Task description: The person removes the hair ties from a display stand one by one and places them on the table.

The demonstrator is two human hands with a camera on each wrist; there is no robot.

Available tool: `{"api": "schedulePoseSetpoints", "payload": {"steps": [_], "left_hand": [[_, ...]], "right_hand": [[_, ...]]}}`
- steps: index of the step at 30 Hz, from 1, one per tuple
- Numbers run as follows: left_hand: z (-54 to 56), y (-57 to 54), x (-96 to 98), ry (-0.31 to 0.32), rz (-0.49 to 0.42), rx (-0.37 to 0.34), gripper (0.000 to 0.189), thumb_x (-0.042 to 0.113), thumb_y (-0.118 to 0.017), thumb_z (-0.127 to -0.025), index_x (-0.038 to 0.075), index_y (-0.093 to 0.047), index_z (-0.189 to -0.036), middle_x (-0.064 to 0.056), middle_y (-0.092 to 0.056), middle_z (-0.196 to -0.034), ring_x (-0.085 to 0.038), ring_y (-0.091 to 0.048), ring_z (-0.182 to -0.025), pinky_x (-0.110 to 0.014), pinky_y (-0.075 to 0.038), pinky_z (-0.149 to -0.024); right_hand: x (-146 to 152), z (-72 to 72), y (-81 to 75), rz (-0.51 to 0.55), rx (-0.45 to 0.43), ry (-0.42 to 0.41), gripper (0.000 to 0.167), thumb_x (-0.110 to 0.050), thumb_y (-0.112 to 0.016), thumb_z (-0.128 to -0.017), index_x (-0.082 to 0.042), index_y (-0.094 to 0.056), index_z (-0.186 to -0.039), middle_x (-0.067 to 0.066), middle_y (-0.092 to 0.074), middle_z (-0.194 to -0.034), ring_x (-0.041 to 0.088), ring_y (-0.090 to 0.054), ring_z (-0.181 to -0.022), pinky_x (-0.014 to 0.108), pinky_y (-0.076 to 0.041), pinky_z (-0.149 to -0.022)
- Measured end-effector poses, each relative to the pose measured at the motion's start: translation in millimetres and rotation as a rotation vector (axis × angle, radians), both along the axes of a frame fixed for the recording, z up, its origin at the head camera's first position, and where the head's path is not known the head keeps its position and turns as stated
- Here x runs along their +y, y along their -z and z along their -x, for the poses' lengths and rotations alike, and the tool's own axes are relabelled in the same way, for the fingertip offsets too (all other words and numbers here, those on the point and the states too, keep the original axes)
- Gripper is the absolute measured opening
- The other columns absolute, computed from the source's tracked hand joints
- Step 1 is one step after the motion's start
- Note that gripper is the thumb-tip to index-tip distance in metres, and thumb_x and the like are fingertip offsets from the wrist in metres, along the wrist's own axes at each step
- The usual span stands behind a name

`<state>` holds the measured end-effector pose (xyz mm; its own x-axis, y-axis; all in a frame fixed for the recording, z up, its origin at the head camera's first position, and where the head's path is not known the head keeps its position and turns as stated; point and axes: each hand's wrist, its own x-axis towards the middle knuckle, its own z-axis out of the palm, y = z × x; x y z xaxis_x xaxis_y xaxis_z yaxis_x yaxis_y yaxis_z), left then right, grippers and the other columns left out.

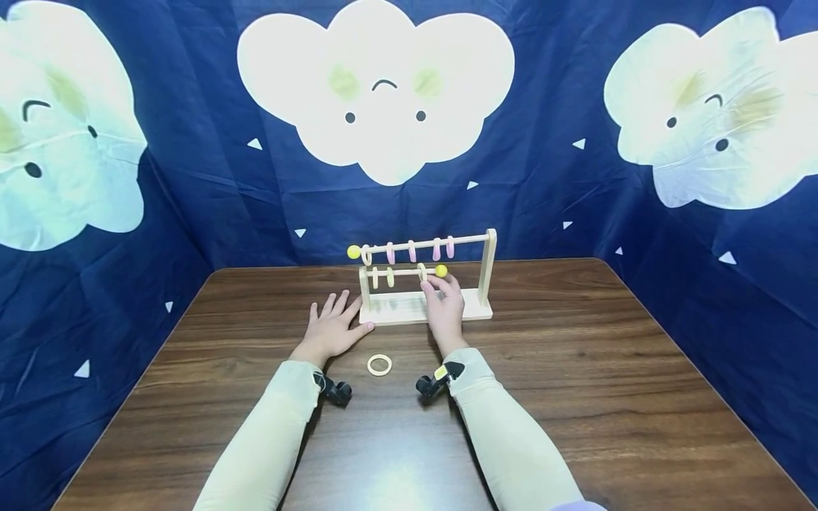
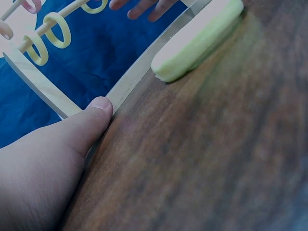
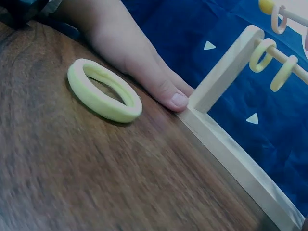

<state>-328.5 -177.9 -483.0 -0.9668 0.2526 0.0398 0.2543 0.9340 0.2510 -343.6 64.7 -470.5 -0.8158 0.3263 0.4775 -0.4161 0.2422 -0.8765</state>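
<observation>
A pale wooden rack [image 1: 396, 312] with two horizontal rods stands near the table's far edge. My right hand [image 1: 445, 309] is at the lower rod, near its yellow end ball [image 1: 441, 271]. Its thumb and forefinger pinch a pale yellow ring [image 1: 422, 272] that hangs round the rod. Some of its fingertips [image 2: 139, 8] show in the left wrist view. My left hand [image 1: 331, 330] lies flat on the table with fingers spread, its thumb [image 3: 178, 100] touching the rack's left corner. A loose pale yellow ring [image 1: 380, 374] lies on the table between my forearms.
Two more yellow rings [image 2: 57, 30] hang at the lower rod's left. The taller upper rod [image 1: 466, 240] carries several pink rings [image 1: 412, 251] and a pale ring near its yellow ball [image 1: 354, 252]. A blue cloud-patterned curtain [image 1: 537, 227] encloses the brown table [image 1: 575, 397].
</observation>
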Motion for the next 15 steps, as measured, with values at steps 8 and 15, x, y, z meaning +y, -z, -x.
{"api": "schedulePoseSetpoints", "payload": {"steps": [8, 15], "left_hand": [[3.6, 6.2, -2.4, -0.003, 0.005, -0.02, 0.086, 0.074, -0.037, -0.096, 0.02, -0.026, -0.162, -0.018, -0.014, -0.168, -0.044, -0.007, -0.153, -0.071, 0.003, -0.115], [4.0, 4.1, -2.0, -0.009, 0.007, -0.022, 0.086, 0.075, -0.037, -0.096, 0.021, -0.024, -0.162, -0.016, -0.013, -0.168, -0.043, -0.006, -0.154, -0.069, 0.002, -0.116]], "right_hand": [[10, -0.5, 2.5, 0.029, 0.006, 0.019, 0.017, -0.01, -0.075, -0.09, 0.001, -0.078, -0.103, 0.016, -0.063, -0.131, 0.031, -0.058, -0.124, 0.045, -0.042, -0.108], [13, -3.0, 1.2, 0.028, 0.01, 0.022, 0.017, -0.01, -0.074, -0.092, 0.002, -0.077, -0.104, 0.013, -0.063, -0.131, 0.029, -0.058, -0.125, 0.042, -0.042, -0.108]]}}
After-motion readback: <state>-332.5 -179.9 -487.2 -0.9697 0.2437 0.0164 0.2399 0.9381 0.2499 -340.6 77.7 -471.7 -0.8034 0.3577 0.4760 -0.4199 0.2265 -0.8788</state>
